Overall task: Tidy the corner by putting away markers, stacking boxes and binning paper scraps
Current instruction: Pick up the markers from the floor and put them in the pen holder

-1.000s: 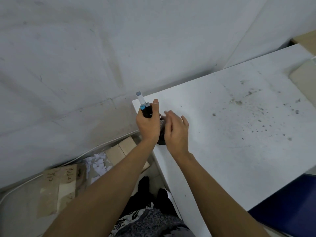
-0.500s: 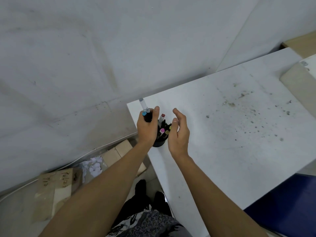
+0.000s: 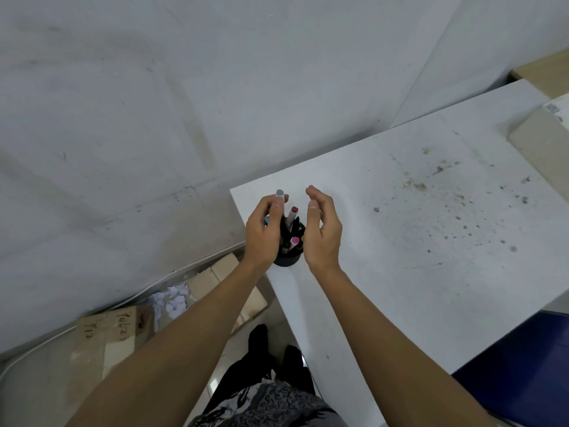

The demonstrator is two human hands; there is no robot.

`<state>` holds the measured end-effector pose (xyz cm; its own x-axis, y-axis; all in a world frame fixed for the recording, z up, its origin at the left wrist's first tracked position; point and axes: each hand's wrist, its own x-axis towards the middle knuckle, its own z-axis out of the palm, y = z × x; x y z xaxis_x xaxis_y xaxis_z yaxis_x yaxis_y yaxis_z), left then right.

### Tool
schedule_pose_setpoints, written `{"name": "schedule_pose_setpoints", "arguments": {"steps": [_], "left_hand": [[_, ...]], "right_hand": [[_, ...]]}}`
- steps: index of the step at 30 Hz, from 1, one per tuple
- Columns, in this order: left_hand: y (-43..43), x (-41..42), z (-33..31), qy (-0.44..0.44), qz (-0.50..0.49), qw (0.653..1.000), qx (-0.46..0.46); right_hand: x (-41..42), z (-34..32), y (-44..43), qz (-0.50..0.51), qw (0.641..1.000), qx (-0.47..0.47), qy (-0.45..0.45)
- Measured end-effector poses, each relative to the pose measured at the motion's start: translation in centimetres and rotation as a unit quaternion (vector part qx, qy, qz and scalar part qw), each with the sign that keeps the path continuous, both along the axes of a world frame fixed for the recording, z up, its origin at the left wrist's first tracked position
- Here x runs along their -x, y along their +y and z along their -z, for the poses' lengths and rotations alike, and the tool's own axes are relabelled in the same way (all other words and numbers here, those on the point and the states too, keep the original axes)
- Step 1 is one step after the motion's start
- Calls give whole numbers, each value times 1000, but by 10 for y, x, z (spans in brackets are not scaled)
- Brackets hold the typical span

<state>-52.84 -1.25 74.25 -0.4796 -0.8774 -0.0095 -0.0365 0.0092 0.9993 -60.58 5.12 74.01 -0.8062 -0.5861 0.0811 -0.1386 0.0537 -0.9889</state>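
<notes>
Reads as a bare office or workroom corner. Evidence: plain white table with a stained, speckled top, set in the angle of two scuffed grey-white walls. Black pen cup full of coloured markers at the table's corner. Cardboard boxes on the floor below, one with handwritten numbers, torn white paper scraps among them. Dark blue seat-like surface lower right.

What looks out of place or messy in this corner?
White paper scraps lie strewn on the floor between the cardboard boxes, which sit unstacked and askew by the wall. Dark specks stain the white table.
</notes>
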Motion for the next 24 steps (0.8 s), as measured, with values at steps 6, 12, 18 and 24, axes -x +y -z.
{"name": "schedule_pose_setpoints", "arguments": {"steps": [6,12,18,24], "left_hand": [[-8,12,-14,-40,-19,998,-37],[9,5,29,-88,-23,995,-33],[13,6,19,-107,11,994,-9],[16,5,26,-157,3,985,78]], "right_hand": [[8,-8,-13,-16,1000,13,15],[2,3,-9,-21,1000,-16,1],[6,2,-4,-7,999,-35,-11],[10,0,1,5,999,-34,-21]]}}
